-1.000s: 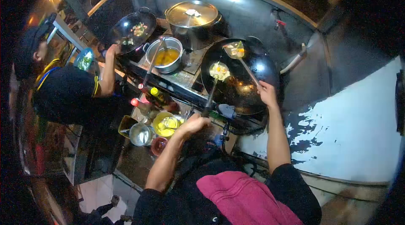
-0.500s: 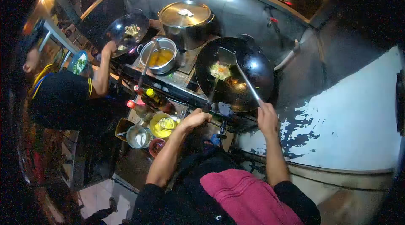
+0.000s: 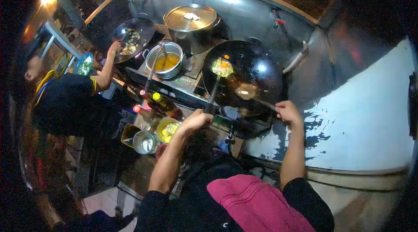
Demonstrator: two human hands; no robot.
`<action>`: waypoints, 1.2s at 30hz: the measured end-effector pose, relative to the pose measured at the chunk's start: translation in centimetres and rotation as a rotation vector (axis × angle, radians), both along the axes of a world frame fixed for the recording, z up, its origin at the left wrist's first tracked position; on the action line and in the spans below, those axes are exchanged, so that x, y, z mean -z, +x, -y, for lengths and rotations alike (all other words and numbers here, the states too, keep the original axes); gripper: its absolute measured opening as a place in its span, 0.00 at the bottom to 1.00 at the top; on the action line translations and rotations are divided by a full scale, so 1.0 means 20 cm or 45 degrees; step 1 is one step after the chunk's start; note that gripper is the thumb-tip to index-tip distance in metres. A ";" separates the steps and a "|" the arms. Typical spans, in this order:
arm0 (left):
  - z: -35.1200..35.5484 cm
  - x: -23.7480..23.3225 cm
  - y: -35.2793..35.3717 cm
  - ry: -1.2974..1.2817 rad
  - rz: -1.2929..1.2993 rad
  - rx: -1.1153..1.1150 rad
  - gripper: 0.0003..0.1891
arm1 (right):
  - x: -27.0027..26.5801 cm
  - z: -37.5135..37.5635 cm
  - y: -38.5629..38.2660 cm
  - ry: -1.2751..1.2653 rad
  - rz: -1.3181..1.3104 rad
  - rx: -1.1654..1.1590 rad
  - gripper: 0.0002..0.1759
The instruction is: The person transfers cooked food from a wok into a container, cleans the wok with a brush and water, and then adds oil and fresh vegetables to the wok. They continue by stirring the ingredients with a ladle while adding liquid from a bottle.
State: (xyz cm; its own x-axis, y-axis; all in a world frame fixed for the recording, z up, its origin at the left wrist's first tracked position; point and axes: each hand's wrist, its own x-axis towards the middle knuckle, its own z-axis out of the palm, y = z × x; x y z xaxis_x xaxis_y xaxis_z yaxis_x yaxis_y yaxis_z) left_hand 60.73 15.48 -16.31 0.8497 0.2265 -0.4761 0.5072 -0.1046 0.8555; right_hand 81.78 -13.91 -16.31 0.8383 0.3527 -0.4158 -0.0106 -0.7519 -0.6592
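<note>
A big black wok [image 3: 265, 75] stands on the stove in front of me. My left hand [image 3: 198, 121] is closed round the dark handle of a spatula [image 3: 214, 92]; its far end is under a clump of pale green and orange food [image 3: 222, 67] at the wok's left side. Between the fingers of my right hand [image 3: 287, 112] is the handle of a ladle [image 3: 264, 102], whose bowl lies low in the middle of the wok, in brownish liquid.
A lidded steel pot [image 3: 190, 18] and a smaller pot of yellow liquid [image 3: 167, 61] stand left of the wok. A co-worker [image 3: 65, 101] reaches into another wok [image 3: 143, 36]. Bottles [image 3: 159, 103], a yellow bowl [image 3: 167, 130] and a metal bowl [image 3: 145, 142] are nearer me.
My right hand has moved right, and the ladle has swung from the wok's upper left down to its middle. The food and spatula have shifted slightly left. The co-worker's food is more spread out.
</note>
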 end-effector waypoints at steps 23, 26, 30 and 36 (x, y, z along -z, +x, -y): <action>0.09 -0.25 -0.01 -0.007 -0.131 -0.126 0.11 | 0.39 -0.47 0.07 0.274 0.727 0.146 0.19; -0.02 0.24 0.05 -0.092 0.021 0.087 0.11 | 0.39 -0.32 -0.08 0.301 0.998 0.070 0.16; 0.04 0.13 0.08 -0.066 -0.005 0.006 0.11 | 0.36 -0.19 -0.29 0.138 1.085 0.032 0.15; 0.03 0.21 0.11 -0.025 0.155 0.108 0.11 | 0.38 -0.13 -0.35 0.247 1.085 0.107 0.15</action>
